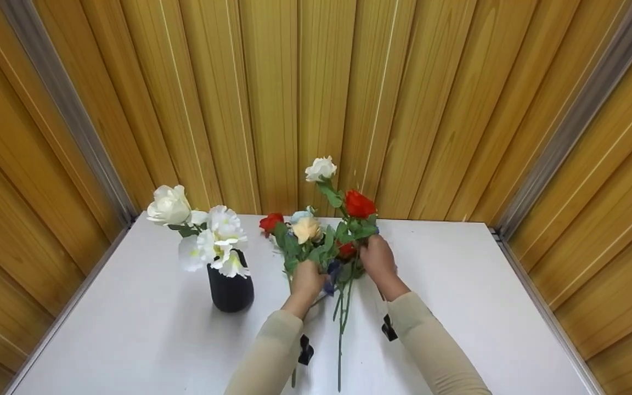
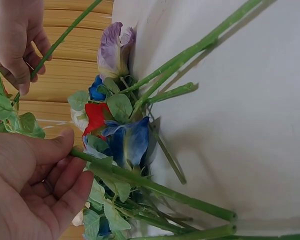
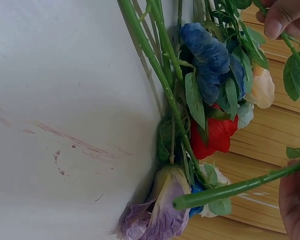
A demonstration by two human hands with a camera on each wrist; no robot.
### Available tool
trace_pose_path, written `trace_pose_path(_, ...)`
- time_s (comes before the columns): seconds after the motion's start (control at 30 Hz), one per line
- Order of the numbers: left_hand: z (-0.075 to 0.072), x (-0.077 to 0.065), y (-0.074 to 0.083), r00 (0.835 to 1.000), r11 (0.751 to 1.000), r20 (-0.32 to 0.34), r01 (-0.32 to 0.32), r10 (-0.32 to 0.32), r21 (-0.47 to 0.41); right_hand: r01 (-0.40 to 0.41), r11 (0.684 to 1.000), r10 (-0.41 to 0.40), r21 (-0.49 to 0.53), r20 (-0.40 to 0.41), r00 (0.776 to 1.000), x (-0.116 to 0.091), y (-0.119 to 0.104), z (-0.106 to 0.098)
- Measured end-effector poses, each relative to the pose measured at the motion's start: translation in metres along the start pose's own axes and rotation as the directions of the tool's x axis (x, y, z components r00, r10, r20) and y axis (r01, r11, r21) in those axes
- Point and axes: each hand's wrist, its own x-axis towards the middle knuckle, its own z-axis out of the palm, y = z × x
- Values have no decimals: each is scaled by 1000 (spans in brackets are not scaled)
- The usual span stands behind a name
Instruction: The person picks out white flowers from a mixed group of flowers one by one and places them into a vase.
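My left hand [image 1: 308, 282] pinches a green flower stem [image 2: 160, 189] between thumb and fingers, over the pile of artificial flowers. To its right, my right hand [image 1: 379, 258] holds another green stem [image 3: 240, 188], whose cut end points out over the pile. A red rose [image 1: 360, 204] and a taller white rose [image 1: 321, 169] rise just above the right hand; I cannot tell which bloom belongs to its stem. Beneath the hands lie a blue flower [image 3: 206, 57], a red flower [image 3: 215, 135] and a purple flower [image 3: 162, 210]. A peach flower [image 1: 306, 229] shows beyond the left hand.
Left of the hands stands a black vase [image 1: 231, 288] holding a white rose [image 1: 169, 205] and ruffled white flowers [image 1: 223, 225]. Long stems reach toward the front of the white table [image 1: 129, 340]. Wood-patterned walls [image 1: 321, 99] enclose its back and sides.
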Motion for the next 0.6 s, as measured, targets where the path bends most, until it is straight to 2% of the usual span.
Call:
trace_pose_path(0.1,0,-1,0,1000,999,26,-2,3,-50,-5,1000,5,1,3,1000,0,1,2)
trace_pose_path(0.27,0,-2,-4,999,990,31,-20,24,-142,-14,999,14,41,4,1000,1,8,4)
trace_pose_path(0.43,-3,-3,-10,998,983,-10,-59,58,-175,-14,998,15,60,-24,1000,2,14,3)
trace_pose_path(0.6,-4,-2,-21,998,984,-55,-43,34,-172,-12,995,18,96,-55,998,2,18,0)
